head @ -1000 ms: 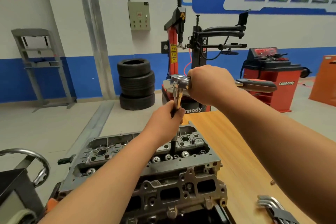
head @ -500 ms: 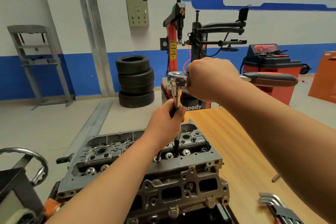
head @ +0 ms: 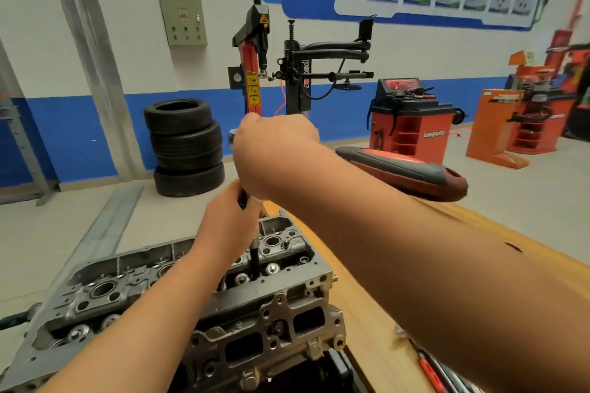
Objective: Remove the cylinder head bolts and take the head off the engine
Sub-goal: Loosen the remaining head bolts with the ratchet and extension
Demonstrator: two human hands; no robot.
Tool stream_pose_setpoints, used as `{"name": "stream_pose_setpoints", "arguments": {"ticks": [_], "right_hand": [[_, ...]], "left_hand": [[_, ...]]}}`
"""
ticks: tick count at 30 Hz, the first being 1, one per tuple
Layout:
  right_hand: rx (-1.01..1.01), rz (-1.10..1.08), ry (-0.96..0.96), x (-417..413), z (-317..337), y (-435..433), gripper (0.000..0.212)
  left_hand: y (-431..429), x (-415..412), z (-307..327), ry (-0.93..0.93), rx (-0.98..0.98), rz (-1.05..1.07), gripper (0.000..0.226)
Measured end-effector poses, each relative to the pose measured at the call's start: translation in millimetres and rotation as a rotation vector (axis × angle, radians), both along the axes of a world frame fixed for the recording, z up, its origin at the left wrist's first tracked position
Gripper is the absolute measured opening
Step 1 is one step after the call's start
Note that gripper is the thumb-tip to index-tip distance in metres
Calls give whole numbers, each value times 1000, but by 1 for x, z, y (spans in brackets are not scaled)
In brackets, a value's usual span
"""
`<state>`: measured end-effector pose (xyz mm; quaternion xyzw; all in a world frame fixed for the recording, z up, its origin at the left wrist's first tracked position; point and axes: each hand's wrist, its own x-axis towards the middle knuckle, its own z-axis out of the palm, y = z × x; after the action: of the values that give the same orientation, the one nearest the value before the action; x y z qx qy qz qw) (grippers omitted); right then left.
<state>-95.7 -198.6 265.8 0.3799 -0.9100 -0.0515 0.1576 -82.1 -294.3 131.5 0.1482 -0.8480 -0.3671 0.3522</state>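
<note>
Grip: left hand (head: 229, 230) holds extension bar (head: 254, 260) in cylinder head (head: 153, 292) | right hand (head: 275, 150) clamps ratchet (head: 400, 169) | balancer (head: 412, 112) label: "Lanpody"

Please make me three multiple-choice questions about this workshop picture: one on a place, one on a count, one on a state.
1. Where does the tyre stack stand? A on a shelf; B on the floor by the wall; C on a cart.
2. How many tyres does it hold? A three; B two; C five.
3. What does the left hand do? A lies flat; B hangs idle; C grips the extension bar.
Answers: 1 B, it rests on the floor; 2 A, three lie stacked; 3 C, fingers curl round the bar.
</note>
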Motion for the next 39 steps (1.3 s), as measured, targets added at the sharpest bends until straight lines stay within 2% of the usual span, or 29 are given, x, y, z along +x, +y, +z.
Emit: {"name": "stream_pose_setpoints", "arguments": {"ticks": [2, 4, 7, 12, 17, 20, 23, 26, 28, 33, 37, 39], "right_hand": [[-39, 41, 73, -5, -3, 7, 11], [-97, 86, 231, -11, -6, 15, 16], [-90, 183, 445, -21, -9, 9, 22], [-129, 218, 540, -29, -18, 12, 22], [-121, 157, 525, -28, -19, 11, 17], [-100, 104, 391, -24, -10, 11, 6], [34, -42, 205, -8, 12, 40, 11], [215, -228, 177, 13, 34, 79, 12], [226, -242, 153, 32, 32, 89, 8], [158, -200, 106, 68, 20, 89, 17], [106, -317, 223, 54, 18, 108, 8], [67, -279, 362, 37, 13, 103, 17]], "left_hand": [[0, 0, -1, 27, 23, 4, 25], [-1, -2, -1, 22, 34, -20, 18], [-1, -8, -4, 56, 56, -21, 21], [2, -13, -7, 62, 38, 26, 23], [3, -12, -8, 62, 48, 32, 23], [1, -11, -1, 14, 20, 22, 18], [3, -7, 4, -71, 19, -17, 15], [5, -5, 9, -116, 8, 3, 14], [8, -5, 16, -174, -1, 43, 20], [7, -6, 33, -289, 32, 21, 21], [8, 2, 28, -248, 114, -67, 19], [8, 3, 25, -216, 150, -73, 21]]}}
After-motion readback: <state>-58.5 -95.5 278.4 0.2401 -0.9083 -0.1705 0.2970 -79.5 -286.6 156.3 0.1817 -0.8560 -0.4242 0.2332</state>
